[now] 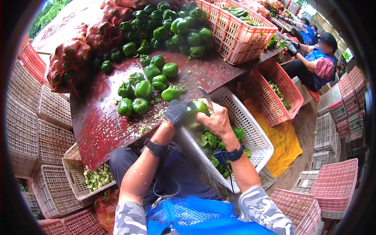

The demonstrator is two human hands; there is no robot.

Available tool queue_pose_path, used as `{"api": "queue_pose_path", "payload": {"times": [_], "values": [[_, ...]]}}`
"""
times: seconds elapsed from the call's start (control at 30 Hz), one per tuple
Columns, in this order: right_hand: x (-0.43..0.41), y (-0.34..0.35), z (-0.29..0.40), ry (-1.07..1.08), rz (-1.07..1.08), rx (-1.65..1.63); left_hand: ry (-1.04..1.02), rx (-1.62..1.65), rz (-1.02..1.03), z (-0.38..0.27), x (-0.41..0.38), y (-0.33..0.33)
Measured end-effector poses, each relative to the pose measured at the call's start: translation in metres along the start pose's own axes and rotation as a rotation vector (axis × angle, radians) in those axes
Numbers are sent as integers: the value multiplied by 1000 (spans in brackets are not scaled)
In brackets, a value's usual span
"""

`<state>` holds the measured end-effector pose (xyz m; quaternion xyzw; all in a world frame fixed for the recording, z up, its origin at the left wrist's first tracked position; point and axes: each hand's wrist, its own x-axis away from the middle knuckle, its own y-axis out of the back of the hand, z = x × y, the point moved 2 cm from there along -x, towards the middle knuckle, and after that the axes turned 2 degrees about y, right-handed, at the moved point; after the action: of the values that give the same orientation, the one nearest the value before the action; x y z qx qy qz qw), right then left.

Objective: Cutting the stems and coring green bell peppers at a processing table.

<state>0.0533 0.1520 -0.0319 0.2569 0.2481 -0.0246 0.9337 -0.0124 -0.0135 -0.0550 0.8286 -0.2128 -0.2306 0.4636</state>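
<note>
My left hand [177, 114], in a dark knit glove, grips a green bell pepper [200, 108] above the near edge of the table. In my bare right hand [218, 121] is a small curved knife [206, 97], its blade pointing up and away from me. The right thumb is at the pepper, though blur hides whether it presses on it. Below both hands a white plastic crate [258, 148] holds cut green peppers [210, 141]. Several whole bell peppers [143, 89] stand in a loose group on the red tabletop [97, 129], among scattered pale seeds.
Behind lie a large pepper heap [176, 28] and red mesh sacks [70, 60]. A pink crate [238, 38] stands on the table's right. A white crate [72, 173] with pepper cores is at lower left. Stacked crates [23, 117] line both sides. A co-worker [317, 61] sits at right.
</note>
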Motion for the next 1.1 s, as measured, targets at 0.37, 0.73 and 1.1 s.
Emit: {"api": "queue_pose_path", "payload": {"times": [0.37,0.73,1.1], "values": [[14,-11,-22,-101,-74,-157,232,239,-130,-7,-12,-18],[25,-6,-33,-464,-78,-682,-25,-156,-61,-7,-24,-32],[31,-26,-48,-372,-337,-642,62,-422,-22,9,-36,-63]]}}
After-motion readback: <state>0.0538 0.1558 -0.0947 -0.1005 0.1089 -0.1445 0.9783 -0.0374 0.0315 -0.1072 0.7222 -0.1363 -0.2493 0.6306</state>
